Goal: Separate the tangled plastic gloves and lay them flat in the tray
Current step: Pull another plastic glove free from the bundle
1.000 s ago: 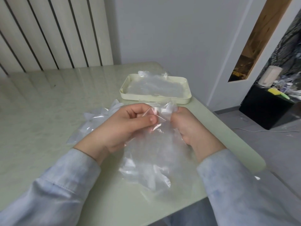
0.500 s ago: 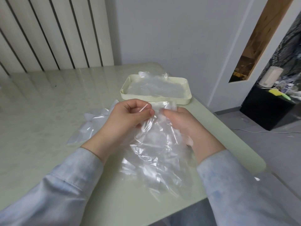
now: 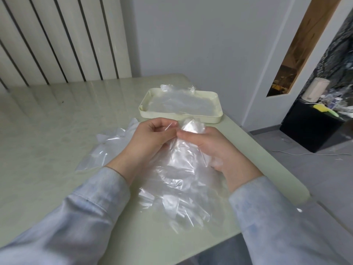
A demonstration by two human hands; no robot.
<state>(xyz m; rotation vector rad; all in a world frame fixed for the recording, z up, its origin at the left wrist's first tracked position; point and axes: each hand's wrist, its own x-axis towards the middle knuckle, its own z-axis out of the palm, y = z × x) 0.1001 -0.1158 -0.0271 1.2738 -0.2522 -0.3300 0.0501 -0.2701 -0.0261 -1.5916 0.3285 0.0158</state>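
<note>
I see left hand (image 3: 150, 137) pinching glove (image 3: 179, 169) top | right hand (image 3: 215, 150) gripping same film, thumb across | glove draped on worktop (image 3: 57, 131), spread wider than a second ago | tray (image 3: 152, 114) just beyond | pile (image 3: 107, 150) left

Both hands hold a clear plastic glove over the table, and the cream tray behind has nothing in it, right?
Not quite: the head view shows flattened gloves already lying in the cream tray. The left hand and right hand do hold a clear plastic glove over the table.
</note>
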